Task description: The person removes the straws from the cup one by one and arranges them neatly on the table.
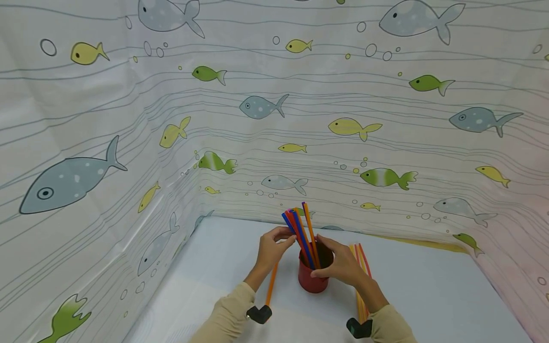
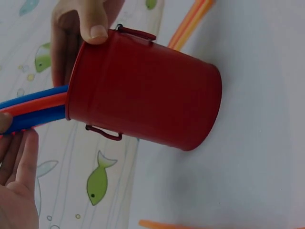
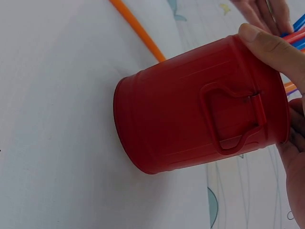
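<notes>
Straws point(image 1: 301, 233) lean from the red cup point(image 1: 313, 282), short of the table's point(image 1: 214, 267) far edge, pinched in the left hand point(image 1: 270, 248); the right hand point(image 1: 340, 263) clamps the rim. Steady the cup firmly, I'd judge, and guide the bundle lightly, without crushing.

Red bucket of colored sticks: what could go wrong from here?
The red bucket might tip if the sticks get pushed sideways, since they rise high above it, though the right hand holds it. Sticks outside the grasp of the left hand could slide apart. The left sleeve could knock the loose orange stick beside it.
</notes>
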Demonstrator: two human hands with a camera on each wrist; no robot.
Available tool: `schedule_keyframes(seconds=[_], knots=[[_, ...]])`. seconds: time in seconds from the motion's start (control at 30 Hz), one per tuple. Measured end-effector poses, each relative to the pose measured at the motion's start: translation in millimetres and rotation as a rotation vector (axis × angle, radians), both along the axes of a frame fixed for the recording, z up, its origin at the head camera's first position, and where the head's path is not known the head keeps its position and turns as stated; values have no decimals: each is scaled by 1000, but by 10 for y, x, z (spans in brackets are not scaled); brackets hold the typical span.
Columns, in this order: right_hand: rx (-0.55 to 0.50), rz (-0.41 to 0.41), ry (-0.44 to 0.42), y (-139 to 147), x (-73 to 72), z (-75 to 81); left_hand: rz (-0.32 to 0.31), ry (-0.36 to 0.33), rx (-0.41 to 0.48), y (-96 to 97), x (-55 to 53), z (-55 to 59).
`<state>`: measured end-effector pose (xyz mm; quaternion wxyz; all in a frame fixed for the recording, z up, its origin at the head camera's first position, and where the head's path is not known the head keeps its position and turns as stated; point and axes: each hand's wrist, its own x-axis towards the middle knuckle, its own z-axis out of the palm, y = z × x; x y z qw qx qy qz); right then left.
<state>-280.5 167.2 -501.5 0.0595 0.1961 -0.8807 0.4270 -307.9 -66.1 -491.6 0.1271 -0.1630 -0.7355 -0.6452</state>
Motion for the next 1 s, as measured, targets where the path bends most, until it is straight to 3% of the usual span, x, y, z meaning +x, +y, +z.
schedule_keyframes(seconds=[0.17,0.43,0.53,0.77,1.0], knots=[[-12,2,-3,-3,5,-4,31,-4,-11,54,40,39],[-7,0,0,-5,5,4,28,3,-24,78,226,320],[-1,-5,-8,-3,4,8,22,0,-17,74,216,320],[1,-4,-1,-4,-3,7,51,26,-6,50,17,103],[0,-3,-2,5,3,0,13,36,60,-15,-34,153]])
